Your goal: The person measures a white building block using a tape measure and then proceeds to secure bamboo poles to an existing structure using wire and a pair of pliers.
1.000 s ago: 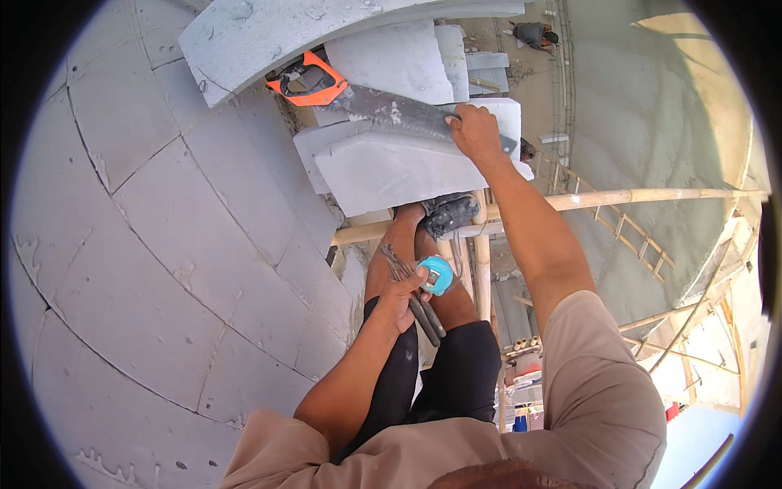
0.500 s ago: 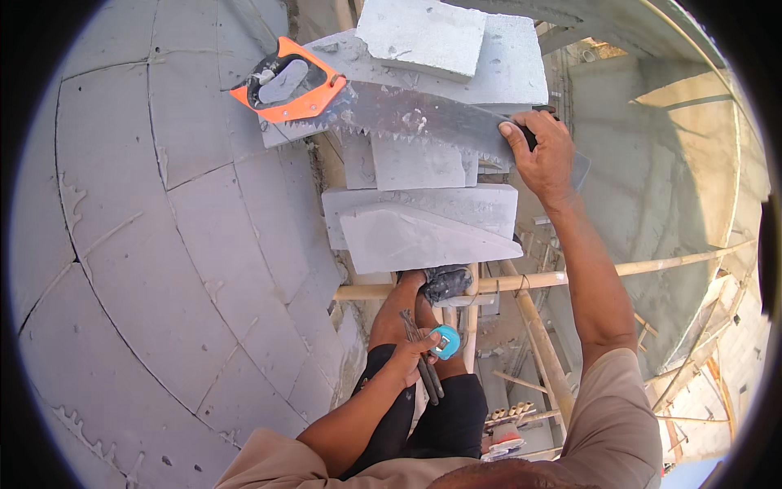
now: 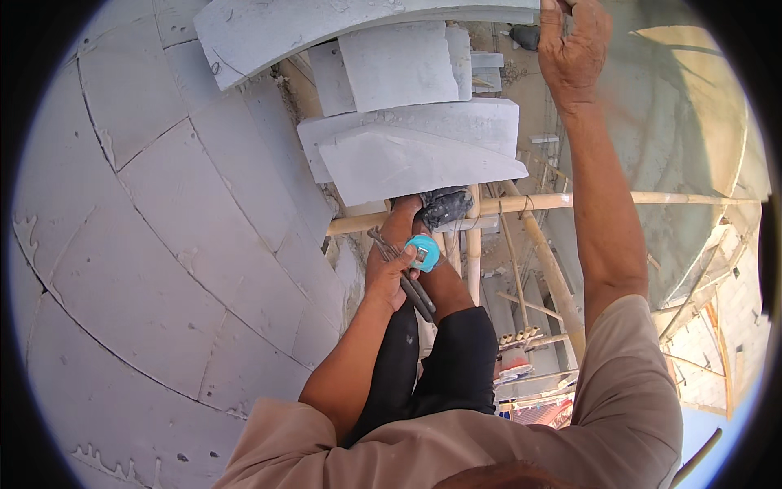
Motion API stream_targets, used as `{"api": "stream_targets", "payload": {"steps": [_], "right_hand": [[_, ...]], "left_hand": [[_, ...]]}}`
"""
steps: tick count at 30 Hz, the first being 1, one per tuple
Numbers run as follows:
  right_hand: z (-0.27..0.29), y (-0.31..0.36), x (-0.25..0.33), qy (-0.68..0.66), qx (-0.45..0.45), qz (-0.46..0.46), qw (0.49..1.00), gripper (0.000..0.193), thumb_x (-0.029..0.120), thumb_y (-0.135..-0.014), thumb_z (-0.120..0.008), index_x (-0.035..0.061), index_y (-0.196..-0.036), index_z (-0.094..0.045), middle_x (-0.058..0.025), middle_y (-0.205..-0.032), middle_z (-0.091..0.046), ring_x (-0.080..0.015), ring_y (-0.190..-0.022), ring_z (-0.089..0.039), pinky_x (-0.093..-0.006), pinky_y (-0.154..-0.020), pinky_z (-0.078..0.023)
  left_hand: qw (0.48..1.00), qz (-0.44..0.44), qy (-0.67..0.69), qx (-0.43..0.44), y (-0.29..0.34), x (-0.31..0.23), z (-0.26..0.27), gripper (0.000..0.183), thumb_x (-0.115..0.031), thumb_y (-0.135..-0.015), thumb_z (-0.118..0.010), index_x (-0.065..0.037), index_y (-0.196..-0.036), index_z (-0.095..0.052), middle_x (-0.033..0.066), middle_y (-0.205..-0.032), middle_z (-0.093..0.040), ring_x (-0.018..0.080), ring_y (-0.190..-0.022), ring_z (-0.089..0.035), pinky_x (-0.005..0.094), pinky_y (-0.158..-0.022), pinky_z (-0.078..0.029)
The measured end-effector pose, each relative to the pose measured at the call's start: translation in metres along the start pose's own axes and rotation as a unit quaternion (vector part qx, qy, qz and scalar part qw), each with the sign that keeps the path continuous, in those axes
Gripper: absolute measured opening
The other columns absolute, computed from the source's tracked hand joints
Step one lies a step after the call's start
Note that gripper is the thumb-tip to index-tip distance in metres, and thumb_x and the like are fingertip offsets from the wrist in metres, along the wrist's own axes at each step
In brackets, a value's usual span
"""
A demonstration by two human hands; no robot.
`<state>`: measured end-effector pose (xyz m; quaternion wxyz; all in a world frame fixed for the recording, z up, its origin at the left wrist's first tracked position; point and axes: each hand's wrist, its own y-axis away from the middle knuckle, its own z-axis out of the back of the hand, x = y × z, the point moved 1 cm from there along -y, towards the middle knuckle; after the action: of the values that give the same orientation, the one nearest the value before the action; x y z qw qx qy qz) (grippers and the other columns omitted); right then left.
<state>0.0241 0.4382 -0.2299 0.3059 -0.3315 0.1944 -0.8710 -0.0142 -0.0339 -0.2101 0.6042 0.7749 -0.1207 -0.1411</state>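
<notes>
My left hand [image 3: 391,281] is closed in front of my knees. It holds a round turquoise tape measure [image 3: 423,253] together with dark metal pincers [image 3: 417,295], whose two long handles point down toward my thigh. My right hand [image 3: 575,53] is stretched far forward at the top edge, its fingers bent. Whatever lies between them is cut off by the picture's edge. Left of that hand, a pale grey block slab [image 3: 326,26] spans the top. Closer to me, a tapered cut block [image 3: 415,163] leans against a longer block [image 3: 481,118].
A grey block wall [image 3: 147,244] rises along my left side. Bamboo poles [image 3: 562,201] of a scaffold cross below and to the right. More blocks [image 3: 399,65] are stacked ahead. A dark object [image 3: 525,37] lies near my right hand. A smooth grey wall [image 3: 652,147] stands at right.
The view has tilted down, so the orange-handled saw and the loose block on top have left the picture. My right hand has shifted to the top edge. My left hand keeps its hold.
</notes>
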Motion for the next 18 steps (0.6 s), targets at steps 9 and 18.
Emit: {"api": "stream_targets", "payload": {"steps": [9,18], "right_hand": [[0.036,0.337,-0.066,0.289,0.302,-0.706,0.571,0.075,0.053,-0.091,-0.063,-0.001,-0.14,-0.044,-0.0253,-0.133,-0.049,-0.0421,-0.126,-0.045,-0.0594,-0.103,-0.039],[0.032,0.372,-0.084,-0.164,0.157,-0.861,0.455,0.054,0.028,-0.091,-0.068,-0.006,-0.129,-0.051,-0.0214,-0.117,-0.061,-0.0366,-0.096,-0.066,-0.0476,-0.074,-0.061]], "left_hand": [[0.984,-0.115,0.019,-0.137,-0.138,-0.118,0.083,0.03,-0.03,-0.083,-0.084,-0.01,-0.089,-0.063,0.0005,-0.078,-0.058,0.0119,-0.066,-0.051,0.0284,-0.054,-0.043],[0.975,-0.115,-0.124,-0.146,-0.182,-0.148,0.092,0.03,-0.029,-0.082,-0.084,-0.008,-0.086,-0.063,-0.0007,-0.076,-0.055,0.0105,-0.063,-0.043,0.0274,-0.055,-0.04]]}}
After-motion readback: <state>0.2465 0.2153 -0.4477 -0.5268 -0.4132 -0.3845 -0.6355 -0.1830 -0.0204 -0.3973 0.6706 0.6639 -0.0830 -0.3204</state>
